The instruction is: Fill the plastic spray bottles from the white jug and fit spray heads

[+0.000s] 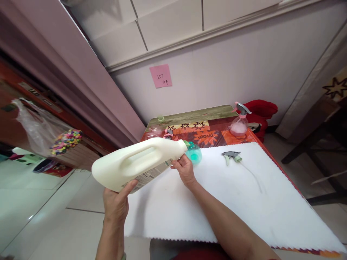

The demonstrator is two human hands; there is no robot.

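One big cream jug [146, 162] is held tilted in the air over the near left part of the table, its neck pointing right and its spout end level with the mouth of a round green bottle [195, 156] (whether the two touch is hard to tell). The left hand [116, 202] grips the jug near its base, thumb laid along the printed label; the right hand [186, 171] is closed on the underside by the neck, some of its fingers hidden. The bottle stands toward the back edge of a white cloth [168, 213]. To its right, a grey-and-green spray head [231, 155] lies on the cloth with its thin tube trailing. Farther back, a pink spray bottle [239, 127] stands upright on the patterned table cover [206, 137], near a red object [262, 110]. On the wall above hangs a pink note [161, 76].
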